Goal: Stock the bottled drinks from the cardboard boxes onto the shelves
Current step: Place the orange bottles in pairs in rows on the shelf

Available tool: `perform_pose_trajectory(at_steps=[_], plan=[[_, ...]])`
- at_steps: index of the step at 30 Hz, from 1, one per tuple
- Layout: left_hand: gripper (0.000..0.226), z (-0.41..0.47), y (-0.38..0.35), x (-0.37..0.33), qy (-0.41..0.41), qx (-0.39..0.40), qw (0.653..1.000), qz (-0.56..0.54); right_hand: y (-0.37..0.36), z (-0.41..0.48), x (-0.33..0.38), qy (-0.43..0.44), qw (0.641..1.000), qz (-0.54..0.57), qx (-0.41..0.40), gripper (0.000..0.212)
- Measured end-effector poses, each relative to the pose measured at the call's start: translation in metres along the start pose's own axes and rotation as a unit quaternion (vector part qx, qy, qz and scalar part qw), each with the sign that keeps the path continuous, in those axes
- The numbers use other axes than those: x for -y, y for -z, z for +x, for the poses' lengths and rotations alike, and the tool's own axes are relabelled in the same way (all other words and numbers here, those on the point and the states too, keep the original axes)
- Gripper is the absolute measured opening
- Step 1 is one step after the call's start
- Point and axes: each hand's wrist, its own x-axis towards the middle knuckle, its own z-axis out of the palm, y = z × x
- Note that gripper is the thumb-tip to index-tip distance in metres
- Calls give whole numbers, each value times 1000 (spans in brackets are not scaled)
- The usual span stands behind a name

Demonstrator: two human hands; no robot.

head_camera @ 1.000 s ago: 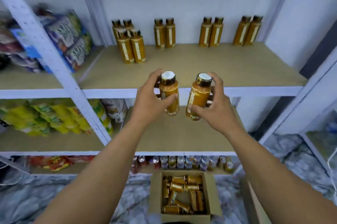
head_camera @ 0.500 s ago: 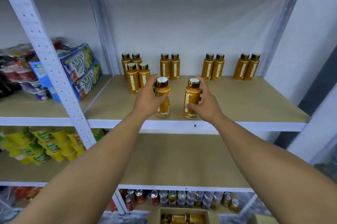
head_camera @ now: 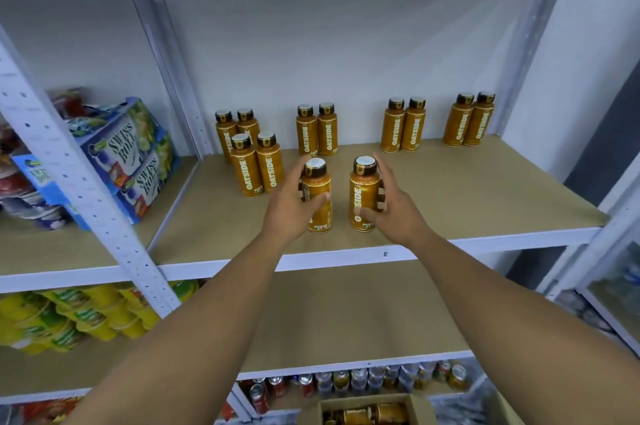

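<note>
On the shelf (head_camera: 485,203), left hand (head_camera: 291,206) curls round the left bottle (head_camera: 317,196) from 9 o'clock; right hand (head_camera: 394,210) curls round the right bottle (head_camera: 363,197) from 3 o'clock. Both bottles stand upright.

I am watching through one camera sitting on the person's head. It is looking forward and a bit down at the shelf (head_camera: 485,189). It is sitting near: the left hand (head_camera: 287,213) and right hand (head_camera: 398,213) are filling the middle, and I am reading the OATSIDE bottles (head_camera: 363,196). The cardboard box (head_camera: 420,409) is peeking in at the bottom edge.
</note>
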Motion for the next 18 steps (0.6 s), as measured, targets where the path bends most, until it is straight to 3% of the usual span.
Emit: perform_pose_trajectory(at_steps=[6, 18], plan=[[113, -10, -4, 25, 31, 34, 995, -88, -7, 1, -14, -12, 1000, 7, -4, 113], [103, -9, -40, 21, 88, -64, 993, -36, -3, 33, -37, 53, 997, 21, 50, 104]])
